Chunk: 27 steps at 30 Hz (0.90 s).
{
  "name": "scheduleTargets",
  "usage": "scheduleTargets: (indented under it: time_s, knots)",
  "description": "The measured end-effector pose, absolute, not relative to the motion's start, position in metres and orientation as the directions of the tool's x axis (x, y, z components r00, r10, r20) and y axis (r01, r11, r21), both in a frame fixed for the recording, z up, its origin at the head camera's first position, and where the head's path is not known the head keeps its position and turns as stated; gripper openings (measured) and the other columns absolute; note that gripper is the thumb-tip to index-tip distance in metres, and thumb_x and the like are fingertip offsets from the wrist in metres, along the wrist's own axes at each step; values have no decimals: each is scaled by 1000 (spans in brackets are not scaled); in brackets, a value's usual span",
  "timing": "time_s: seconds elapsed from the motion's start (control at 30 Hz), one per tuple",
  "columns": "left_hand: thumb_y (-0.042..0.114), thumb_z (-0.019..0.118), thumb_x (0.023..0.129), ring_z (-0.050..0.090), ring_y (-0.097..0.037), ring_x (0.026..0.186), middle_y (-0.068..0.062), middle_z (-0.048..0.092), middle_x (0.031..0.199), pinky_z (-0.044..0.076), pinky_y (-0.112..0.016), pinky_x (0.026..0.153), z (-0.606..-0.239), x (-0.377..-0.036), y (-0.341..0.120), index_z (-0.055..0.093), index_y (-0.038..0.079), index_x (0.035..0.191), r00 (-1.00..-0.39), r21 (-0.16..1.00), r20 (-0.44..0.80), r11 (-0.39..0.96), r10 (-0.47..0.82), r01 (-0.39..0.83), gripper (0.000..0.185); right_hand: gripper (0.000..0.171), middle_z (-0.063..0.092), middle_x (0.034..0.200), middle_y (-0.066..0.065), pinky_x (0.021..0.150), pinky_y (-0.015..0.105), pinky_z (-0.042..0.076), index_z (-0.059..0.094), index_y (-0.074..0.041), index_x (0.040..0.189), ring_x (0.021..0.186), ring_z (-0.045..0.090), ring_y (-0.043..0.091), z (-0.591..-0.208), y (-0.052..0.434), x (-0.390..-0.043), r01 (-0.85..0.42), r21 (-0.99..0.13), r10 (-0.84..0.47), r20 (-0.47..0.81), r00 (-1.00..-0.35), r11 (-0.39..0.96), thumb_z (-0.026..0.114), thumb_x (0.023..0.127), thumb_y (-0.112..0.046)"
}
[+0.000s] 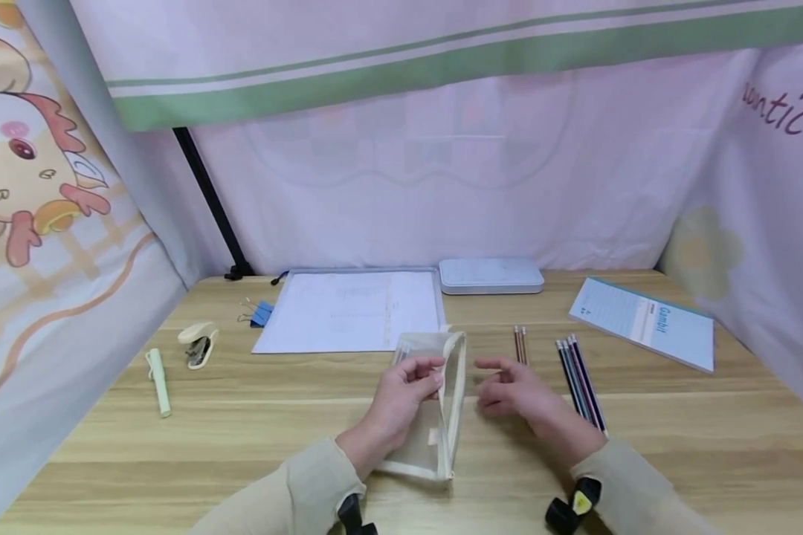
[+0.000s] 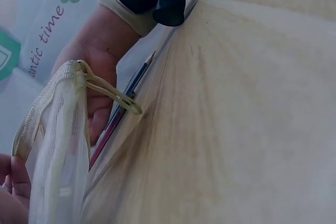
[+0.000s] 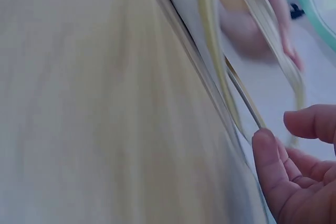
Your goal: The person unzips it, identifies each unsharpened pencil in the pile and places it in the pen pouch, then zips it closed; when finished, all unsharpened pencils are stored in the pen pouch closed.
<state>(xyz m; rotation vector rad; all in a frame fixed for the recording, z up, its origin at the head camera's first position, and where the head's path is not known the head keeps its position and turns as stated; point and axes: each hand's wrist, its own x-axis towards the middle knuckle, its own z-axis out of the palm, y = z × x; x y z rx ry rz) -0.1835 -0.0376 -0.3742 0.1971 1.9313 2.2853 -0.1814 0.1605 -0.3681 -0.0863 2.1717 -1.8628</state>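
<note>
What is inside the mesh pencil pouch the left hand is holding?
Through the mesh pencil pouch only a small pale tag shows; no pencils are visible inside. The left hand covers its left part, so that stretch cannot be checked.

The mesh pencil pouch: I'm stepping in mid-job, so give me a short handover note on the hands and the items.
Left hand grips the mesh pouch at its top edge, holding it up off the desk.
Right hand is open, holding nothing, just right of the pouch.
Two brown pencils and a row of dark pencils lie on the desk to the right.
Done: pouch picked up. Whether anything is inside cannot be told.
Left: both pencil groups remain outside.
</note>
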Motion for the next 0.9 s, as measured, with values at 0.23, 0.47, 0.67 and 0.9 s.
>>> scheduleTargets:
  time_s: [0.23, 0.47, 0.67, 0.9]
  knots:
    - [-3, 61, 83, 54, -9, 78, -3, 58, 87, 53, -21, 70, -374, -185, -40, 59, -8, 111, -985, 984, 14, -175, 174, -17, 29, 46, 58, 90, 11, 68, 28, 55, 41, 11, 128, 74, 58, 13, -363, 204, -186, 105, -930, -49, -130, -990, 352, 54, 87, -3]
    - [-5, 61, 83, 54, -8, 76, -4, 57, 87, 52, -19, 68, -371, -185, -42, 58, -11, 112, -987, 979, 33, -205, 155, 0, 30, 46, 55, 83, 11, 62, 29, 55, 38, 13, 123, 68, 57, 14, -368, 222, -191, 165, -882, -18, -193, -981, 441, 58, 86, -4]
    - [-5, 59, 83, 53, -7, 74, 1, 54, 81, 51, -18, 67, -371, -185, -41, 57, -12, 113, -988, 976, 29, -219, 152, -5, 31, 48, 57, 85, 13, 58, 30, 55, 41, 8, 124, 64, 59, 15, -370, 221, -197, 210, -813, 21, -237, -971, 543, 63, 84, -8]
    - [-5, 59, 84, 53, -7, 75, 0, 53, 81, 52, -18, 67, -372, -186, -40, 57, -11, 113, -988, 975, 24, -222, 150, -10, 31, 59, 59, 78, 12, 56, 30, 55, 35, 4, 131, 62, 59, 17, -367, 218, -205, 253, -742, 46, -288, -957, 621, 64, 81, -11]
